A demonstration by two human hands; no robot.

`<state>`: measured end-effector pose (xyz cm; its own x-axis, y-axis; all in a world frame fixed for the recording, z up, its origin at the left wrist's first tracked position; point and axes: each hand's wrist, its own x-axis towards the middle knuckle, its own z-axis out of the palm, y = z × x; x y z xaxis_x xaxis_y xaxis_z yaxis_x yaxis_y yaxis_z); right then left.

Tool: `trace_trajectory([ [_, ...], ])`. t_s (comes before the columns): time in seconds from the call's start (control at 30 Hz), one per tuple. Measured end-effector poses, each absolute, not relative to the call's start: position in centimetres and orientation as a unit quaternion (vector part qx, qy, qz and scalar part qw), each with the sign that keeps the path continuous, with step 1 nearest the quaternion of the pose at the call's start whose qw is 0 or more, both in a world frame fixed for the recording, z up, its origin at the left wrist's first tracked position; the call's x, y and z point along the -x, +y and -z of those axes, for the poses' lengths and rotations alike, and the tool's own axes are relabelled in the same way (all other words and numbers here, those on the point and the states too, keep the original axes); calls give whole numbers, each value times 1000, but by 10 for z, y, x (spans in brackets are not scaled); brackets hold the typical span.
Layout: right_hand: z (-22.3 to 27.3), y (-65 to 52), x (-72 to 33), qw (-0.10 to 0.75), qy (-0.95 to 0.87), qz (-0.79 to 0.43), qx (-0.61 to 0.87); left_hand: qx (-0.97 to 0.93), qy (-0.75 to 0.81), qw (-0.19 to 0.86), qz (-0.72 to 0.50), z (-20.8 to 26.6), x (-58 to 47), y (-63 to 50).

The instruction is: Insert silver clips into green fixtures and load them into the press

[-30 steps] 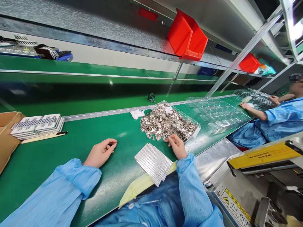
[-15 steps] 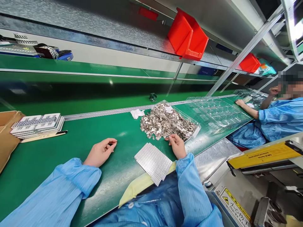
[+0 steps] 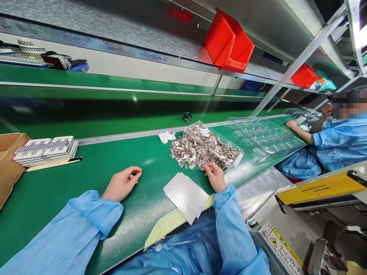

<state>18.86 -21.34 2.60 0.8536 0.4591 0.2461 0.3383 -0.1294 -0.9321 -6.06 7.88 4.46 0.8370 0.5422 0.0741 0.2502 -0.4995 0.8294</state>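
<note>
My right hand (image 3: pixel 215 178) is at the near edge of a heap of small silvery metal pieces (image 3: pixel 197 151). Its thumb and fingers are pinched together by the loose pieces; whatever lies between the fingertips is too small to make out. My left hand (image 3: pixel 122 184) rests on the green bench top, left of the heap, fingers curled closed with nothing visible in them. Between the hands, nearer my body, lies a flat block of silvery pieces in tight rows (image 3: pixel 186 196), its near corner reaching over the bench edge. The heap spills out of a clear plastic tray (image 3: pixel 237 158).
Clear compartment trays (image 3: pixel 266 139) stand to the right, near a co-worker in a blue sleeve (image 3: pixel 329 133). On the left are stacked white panels (image 3: pixel 47 149) and a cardboard box (image 3: pixel 11 160). A white crumpled scrap (image 3: pixel 166 137) lies behind the heap; a red bin (image 3: pixel 229 42) sits above.
Both my hands and the metal pieces stay in practically the same place. The co-worker's head and raised hand have shifted slightly left.
</note>
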Motion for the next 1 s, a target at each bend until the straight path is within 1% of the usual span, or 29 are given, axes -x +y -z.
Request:
trace_trajectory([
  [1.0, -26, -213, -189, 599, -266, -46, 754, -848, 226, 448, -169, -42, 60, 80],
])
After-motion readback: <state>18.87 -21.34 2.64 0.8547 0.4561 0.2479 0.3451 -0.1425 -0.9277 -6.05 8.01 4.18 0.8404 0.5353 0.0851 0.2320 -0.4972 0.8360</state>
